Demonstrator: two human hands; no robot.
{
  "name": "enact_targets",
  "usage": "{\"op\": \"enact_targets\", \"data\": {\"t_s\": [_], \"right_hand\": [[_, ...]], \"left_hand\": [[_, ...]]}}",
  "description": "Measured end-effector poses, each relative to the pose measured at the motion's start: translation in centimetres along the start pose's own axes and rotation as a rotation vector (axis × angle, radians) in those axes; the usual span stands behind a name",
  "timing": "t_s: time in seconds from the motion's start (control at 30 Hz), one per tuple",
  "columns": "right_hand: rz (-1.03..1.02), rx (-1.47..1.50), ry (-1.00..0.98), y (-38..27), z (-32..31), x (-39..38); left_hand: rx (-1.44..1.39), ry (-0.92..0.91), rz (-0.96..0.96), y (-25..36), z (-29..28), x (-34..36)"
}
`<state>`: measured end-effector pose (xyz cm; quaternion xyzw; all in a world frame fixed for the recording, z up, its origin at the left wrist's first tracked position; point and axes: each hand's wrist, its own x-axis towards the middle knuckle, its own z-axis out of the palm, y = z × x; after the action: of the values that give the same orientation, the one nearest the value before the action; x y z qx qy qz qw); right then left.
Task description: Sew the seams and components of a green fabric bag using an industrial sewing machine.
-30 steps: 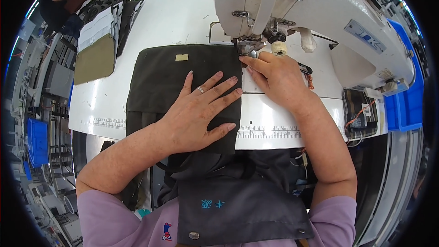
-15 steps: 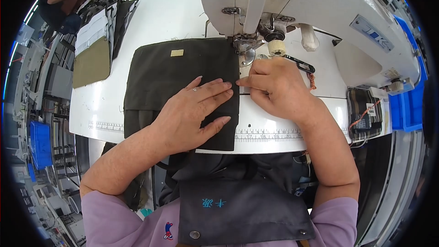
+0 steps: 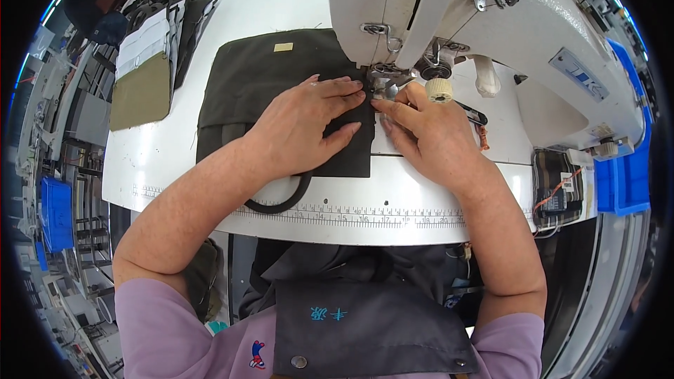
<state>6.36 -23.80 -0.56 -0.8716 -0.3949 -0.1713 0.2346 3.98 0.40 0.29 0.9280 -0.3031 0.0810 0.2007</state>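
Note:
A dark olive-black fabric piece (image 3: 246,81) lies on the white sewing table, its right edge running under the sewing machine's presser foot (image 3: 382,84). A small pale yellow label (image 3: 283,47) shows near its far edge. My left hand (image 3: 305,119) presses flat on the fabric, fingers spread, close to the right edge. Beside that edge, my right hand (image 3: 432,130) rests with its fingers bent and its index fingertip near the presser foot; thumb and index tips are apart. A black strap loop (image 3: 284,205) hangs out below the fabric, partly under my left forearm.
The white sewing machine (image 3: 526,42) rises at the far right. Thread snips (image 3: 472,112) lie behind my right hand. At left is a stack of cut pieces (image 3: 144,91); a dark plaid pouch (image 3: 558,186) sits at right. A printed ruler (image 3: 344,217) follows the near edge.
The fabric has slid away from me under the presser foot, and the strap loop has come into view on the table. Both hands have moved forward with it; my right thumb and index have shifted nearer the foot.

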Motion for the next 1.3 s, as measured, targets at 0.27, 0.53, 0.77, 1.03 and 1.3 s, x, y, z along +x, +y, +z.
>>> {"op": "enact_targets", "data": {"t_s": [0.27, 0.53, 0.77, 1.03, 1.3], "right_hand": [[-0.008, 0.020, 0.009, 0.1, -0.5, -0.1], [-0.100, 0.029, -0.034, -0.1, -0.5, -0.2], [-0.106, -0.050, -0.037, -0.3, -0.5, -0.1], [-0.129, -0.111, -0.050, -0.5, -0.5, -0.1], [-0.104, -0.123, -0.043, -0.7, -1.0, -0.4]], "left_hand": [[0.055, 0.028, -0.001, -0.6, -0.4, 1.4], [0.172, 0.047, 0.085, 0.9, -0.8, 0.1], [0.455, -0.001, 0.241, 0.9, -0.9, 2.7], [0.524, -0.028, 0.513, 0.2, -1.0, 3.2], [0.315, -0.134, 0.250, 1.9, -1.7, 1.0]]}}
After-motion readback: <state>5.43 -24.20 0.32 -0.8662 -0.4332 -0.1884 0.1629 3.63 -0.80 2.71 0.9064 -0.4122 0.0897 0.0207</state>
